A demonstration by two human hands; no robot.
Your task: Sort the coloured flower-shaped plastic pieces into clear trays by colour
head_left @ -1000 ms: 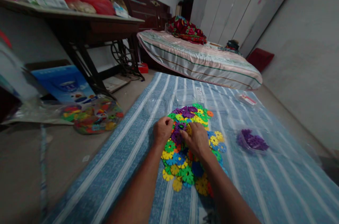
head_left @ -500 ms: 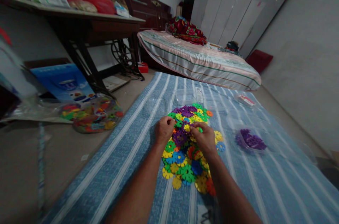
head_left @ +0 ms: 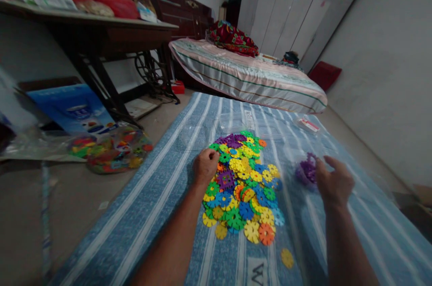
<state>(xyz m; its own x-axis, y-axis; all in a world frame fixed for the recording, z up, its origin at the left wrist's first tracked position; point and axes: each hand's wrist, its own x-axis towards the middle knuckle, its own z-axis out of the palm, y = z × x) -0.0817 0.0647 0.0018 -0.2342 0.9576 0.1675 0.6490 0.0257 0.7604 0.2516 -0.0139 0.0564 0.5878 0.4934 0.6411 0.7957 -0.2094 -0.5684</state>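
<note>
A pile of flat, notched plastic discs (head_left: 249,178) in yellow, green, blue and orange lies on the striped cloth. Among them sits a square purple lattice piece (head_left: 225,180), with more purple pieces (head_left: 232,141) at the pile's far end. My left hand (head_left: 205,166) rests curled at the left edge of the pile; what its fingers hold, if anything, is hidden. On the right, my right hand (head_left: 335,182) pinches a purple plastic piece (head_left: 312,158), slightly blurred, over a clear tub holding purple pieces (head_left: 305,178).
Clear plastic containers (head_left: 232,120) stand beyond the pile, and a small red-and-white packet (head_left: 308,124) lies at the far right. A single yellow disc (head_left: 287,258) is apart in front. Left of the cloth, a bag of colourful pieces (head_left: 118,153) sits on the floor.
My right hand has gone from the middle of the pile rightward to the tub of purple pieces. My left hand stays beside the pile. The view has shifted slightly.
</note>
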